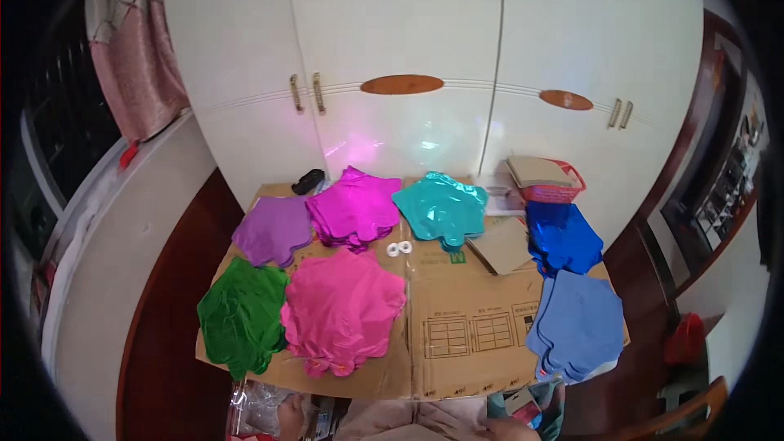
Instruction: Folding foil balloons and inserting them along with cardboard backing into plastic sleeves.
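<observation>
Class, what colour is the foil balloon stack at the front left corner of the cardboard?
Green: the foil balloon stack shows best in the head view.

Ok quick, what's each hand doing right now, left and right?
Left hand: at the bottom edge on a clear plastic bag; grip cannot be told.
Right hand: not in view.

Flattened brown cardboard box (457,318) is lying across the frame's centre — a printed grid label (474,332) showing at lower centre. Clear plastic packaging (261,408) is crinkling at the bottom left edge.
</observation>
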A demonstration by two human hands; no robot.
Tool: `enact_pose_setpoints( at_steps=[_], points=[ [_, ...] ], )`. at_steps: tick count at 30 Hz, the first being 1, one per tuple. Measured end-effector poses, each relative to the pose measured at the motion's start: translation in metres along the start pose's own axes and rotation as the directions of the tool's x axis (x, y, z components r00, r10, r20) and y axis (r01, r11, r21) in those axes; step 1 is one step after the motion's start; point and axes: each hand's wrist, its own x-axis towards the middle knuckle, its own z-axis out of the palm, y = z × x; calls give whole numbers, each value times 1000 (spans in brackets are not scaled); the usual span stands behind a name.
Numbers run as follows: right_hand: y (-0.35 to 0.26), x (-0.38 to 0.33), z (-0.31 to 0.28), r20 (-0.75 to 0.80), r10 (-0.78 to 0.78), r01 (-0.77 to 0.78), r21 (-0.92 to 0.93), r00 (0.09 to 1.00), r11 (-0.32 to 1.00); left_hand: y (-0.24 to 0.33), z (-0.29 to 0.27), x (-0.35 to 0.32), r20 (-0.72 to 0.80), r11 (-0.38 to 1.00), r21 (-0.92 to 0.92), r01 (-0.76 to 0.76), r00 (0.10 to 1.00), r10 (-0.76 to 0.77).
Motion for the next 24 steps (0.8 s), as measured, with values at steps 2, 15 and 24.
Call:
enact_pose_setpoints(
  at_steps=[2,15,24],
  points=[
    [-37,15,-60,82,-241,229,137,967,964,-47,13,-15,-48,861,-396,319,929,-366],
    [-300,239,-136,-402,-706,472,-539,583,697,-111,41,-44,231,772,534,346,818,-527],
    [-287,235,-123,-423,-806,666,-463,415,585,52,-108,-10,604,943,-196,270,791,-101]
  ],
)
